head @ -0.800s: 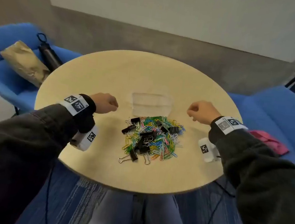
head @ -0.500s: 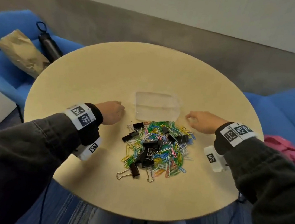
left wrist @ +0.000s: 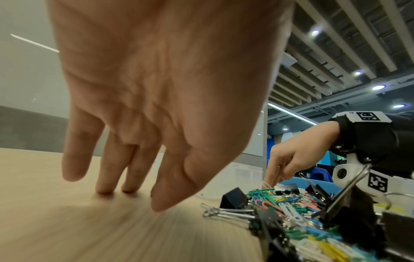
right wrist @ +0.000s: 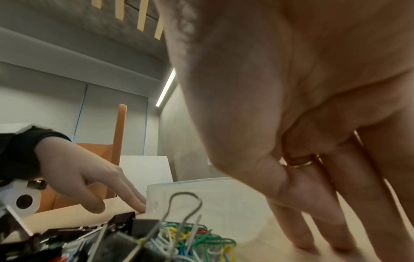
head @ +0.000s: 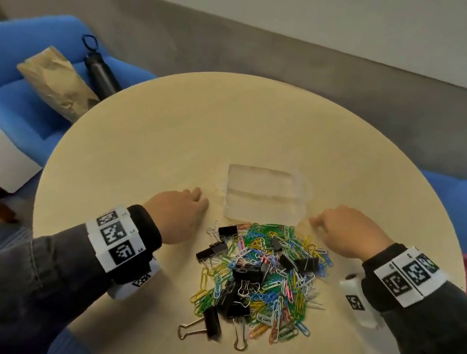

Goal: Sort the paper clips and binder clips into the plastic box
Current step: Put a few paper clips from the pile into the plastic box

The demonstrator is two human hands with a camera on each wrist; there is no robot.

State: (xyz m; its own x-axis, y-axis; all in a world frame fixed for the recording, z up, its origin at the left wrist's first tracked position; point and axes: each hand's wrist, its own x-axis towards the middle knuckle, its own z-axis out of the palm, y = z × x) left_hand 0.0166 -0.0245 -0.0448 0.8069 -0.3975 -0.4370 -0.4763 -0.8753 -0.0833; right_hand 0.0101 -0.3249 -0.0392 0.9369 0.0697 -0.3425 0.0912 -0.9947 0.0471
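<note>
hands closing in on the box

both hands are uncurling from the loose fists of 0.8 s ago and reaching forward. the left hand is resting straight fingertips on the bench at the plastic box's 9 o'clock, grip wide and holding nothing. the right hand is doing likewise at 3 o'clock. the clip pile is lying unsorted at 6 o'clock, so the box probably gets steadied or opened first.

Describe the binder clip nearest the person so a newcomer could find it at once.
On the round table, find the clip pile. At its near-left edge lies a black binder clip, half clear of the pile. Its silver wire handles point left onto bare wood.
</note>
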